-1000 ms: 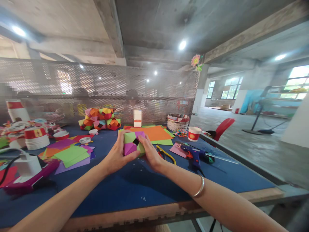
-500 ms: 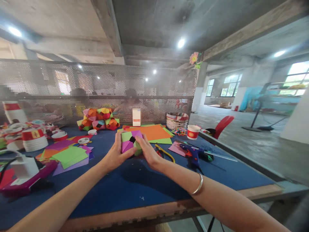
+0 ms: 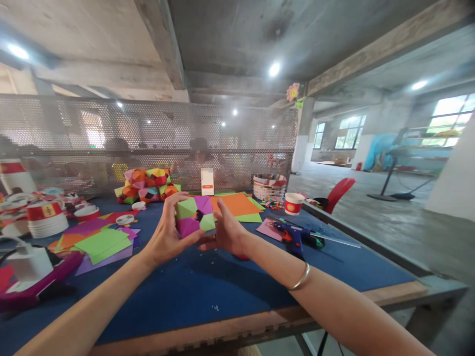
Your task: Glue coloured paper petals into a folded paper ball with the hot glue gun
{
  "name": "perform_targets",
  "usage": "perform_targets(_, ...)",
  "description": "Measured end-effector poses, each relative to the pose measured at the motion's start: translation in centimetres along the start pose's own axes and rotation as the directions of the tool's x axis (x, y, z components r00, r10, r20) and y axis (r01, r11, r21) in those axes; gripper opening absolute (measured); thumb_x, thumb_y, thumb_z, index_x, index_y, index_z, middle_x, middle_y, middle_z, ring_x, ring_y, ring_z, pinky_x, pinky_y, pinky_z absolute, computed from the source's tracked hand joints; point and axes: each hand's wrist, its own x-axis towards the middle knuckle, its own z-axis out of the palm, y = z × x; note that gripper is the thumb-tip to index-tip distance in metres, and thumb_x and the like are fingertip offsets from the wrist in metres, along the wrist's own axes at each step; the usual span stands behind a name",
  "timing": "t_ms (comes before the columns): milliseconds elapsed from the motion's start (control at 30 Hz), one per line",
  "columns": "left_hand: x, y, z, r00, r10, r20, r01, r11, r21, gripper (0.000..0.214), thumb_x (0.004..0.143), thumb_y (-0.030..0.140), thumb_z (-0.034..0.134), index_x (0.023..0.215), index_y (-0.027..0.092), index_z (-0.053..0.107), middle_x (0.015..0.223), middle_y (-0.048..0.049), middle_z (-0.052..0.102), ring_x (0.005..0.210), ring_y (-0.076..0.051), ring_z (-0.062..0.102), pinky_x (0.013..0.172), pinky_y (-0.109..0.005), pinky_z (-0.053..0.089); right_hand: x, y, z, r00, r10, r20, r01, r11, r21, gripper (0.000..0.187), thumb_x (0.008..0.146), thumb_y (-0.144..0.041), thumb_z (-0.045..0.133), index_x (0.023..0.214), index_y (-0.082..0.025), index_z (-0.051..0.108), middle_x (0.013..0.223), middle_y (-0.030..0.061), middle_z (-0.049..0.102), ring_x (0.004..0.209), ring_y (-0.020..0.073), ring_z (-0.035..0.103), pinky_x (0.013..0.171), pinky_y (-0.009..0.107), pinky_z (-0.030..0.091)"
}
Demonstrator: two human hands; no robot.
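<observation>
A folded-paper ball point(image 3: 185, 222) in green and purple, with a dark hole in the side facing me, is raised above the blue table. My left hand point(image 3: 163, 240) grips it from the left, thumb along its lower edge and fingers over the far side. Just to the right of the ball is my right hand point(image 3: 232, 233), thumb raised and fingers apart. Its fingers reach toward the ball's underside; whether they touch it I cannot tell. Behind lie orange and green paper sheets point(image 3: 237, 205).
Finished paper balls point(image 3: 143, 185) are piled at the back left, near a phone point(image 3: 207, 182). A woven basket point(image 3: 269, 188), paper cup point(image 3: 293, 203) and glue gun point(image 3: 295, 235) stand right. Left are green sheets point(image 3: 104, 242), stacked cups point(image 3: 46, 220) and a purple power strip point(image 3: 48, 284).
My right hand has come away from the ball's right side and opened. The ball has shifted slightly left in my left hand and turned, showing more green. The view has swung slightly.
</observation>
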Motion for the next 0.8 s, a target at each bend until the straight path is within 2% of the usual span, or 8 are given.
perform_targets(167,-0.1,0.7,-0.3,0.982,0.081,0.169,-0.097,0.991,0.092,0.065,0.081,0.025,0.076,0.137,0.028,0.042,0.153,-0.0165,0.037,0.147,-0.038,0.036,0.12,-0.063,0.032,-0.4,-0.1,-0.2,0.991,-0.027,0.129,0.029,1.0,-0.008,0.06,0.087,-0.075,0.052,0.106,-0.021,0.066,0.084,0.0056,0.07,0.064,0.0173,0.064,0.053,0.03,0.058)
perform_targets(233,-0.1,1.0,-0.4,0.981,0.033,0.189,-0.045,0.997,0.061,0.069,0.081,0.025,0.075,0.141,0.028,0.042,0.157,-0.0165,0.033,0.151,-0.038,0.031,0.122,-0.064,0.028,-0.4,0.1,-0.1,0.99,-0.048,0.132,0.047,0.999,0.011,0.05,0.086,-0.066,0.059,0.104,-0.02,0.066,0.086,0.0062,0.07,0.069,0.0177,0.065,0.055,0.029,0.058)
perform_targets(333,0.0,1.0,-0.5,0.985,-0.145,0.098,0.156,0.98,-0.124,0.079,0.081,0.035,0.075,0.149,0.027,0.035,0.161,-0.0163,0.029,0.154,-0.038,0.024,0.123,-0.062,0.028,-0.4,0.5,0.2,0.986,-0.152,0.066,0.151,0.988,0.022,0.042,0.083,-0.051,0.067,0.112,-0.021,0.061,0.093,0.0048,0.07,0.073,0.018,0.066,0.059,0.03,0.058)
perform_targets(400,0.1,1.0,-0.4,0.947,-0.317,0.051,0.318,0.902,-0.29,0.078,0.083,0.043,0.073,0.149,0.028,0.034,0.162,-0.0145,0.031,0.154,-0.037,0.025,0.121,-0.058,0.034,-0.5,0.7,0.4,0.971,-0.24,0.012,0.24,0.971,0.012,0.046,0.079,-0.042,0.071,0.119,-0.024,0.055,0.099,0.003,0.068,0.078,0.0186,0.067,0.065,0.033,0.059)
perform_targets(467,0.4,1.0,-0.2,0.878,-0.473,0.072,0.454,0.777,-0.436,0.077,0.082,0.05,0.072,0.147,0.027,0.037,0.159,-0.0144,0.038,0.148,-0.037,0.038,0.116,-0.054,0.041,-0.5,0.8,0.5,0.954,-0.3,-0.017,0.3,0.954,-0.001,0.057,0.074,-0.036,0.074,0.125,-0.026,0.049,0.104,0.0018,0.066,0.083,0.0192,0.067,0.069,0.035,0.059)
perform_targets(600,0.8,1.9,0.3,0.725,-0.631,0.277,0.641,0.471,-0.606,0.08,0.084,0.054,0.069,0.15,0.029,0.032,0.15,-0.014,0.052,0.12,-0.033,0.064,0.095,-0.054,0.058,-0.6,1.1,0.5,0.936,-0.353,-0.018,0.352,0.936,-0.024,0.08,0.07,-0.033,0.077,0.139,-0.034,0.037,0.111,-0.0001,0.065,0.088,0.0191,0.067,0.074,0.035,0.059)
perform_targets(667,0.9,2.3,0.4,0.705,-0.626,0.334,0.657,0.399,-0.64,0.076,0.087,0.051,0.068,0.151,0.034,0.031,0.151,-0.0119,0.052,0.113,-0.03,0.067,0.087,-0.049,0.061,-0.6,1.2,0.4,0.926,-0.377,0.002,0.376,0.925,-0.049,0.083,0.072,-0.034,0.075,0.144,-0.038,0.033,0.113,-0.0002,0.065,0.09,0.0193,0.067,0.076,0.036,0.06)
perform_targets(800,1.0,2.5,0.1,0.725,-0.578,0.374,0.656,0.416,-0.63,0.07,0.089,0.048,0.068,0.149,0.032,0.036,0.15,-0.0121,0.052,0.109,-0.027,0.068,0.08,-0.039,0.062,-0.7,1.2,0.2,0.907,-0.42,0.03,0.42,0.895,-0.154,0.078,0.076,-0.037,0.071,0.146,-0.04,0.036,0.119,0.0008,0.064,0.09,0.0186,0.065,0.075,0.034,0.059)
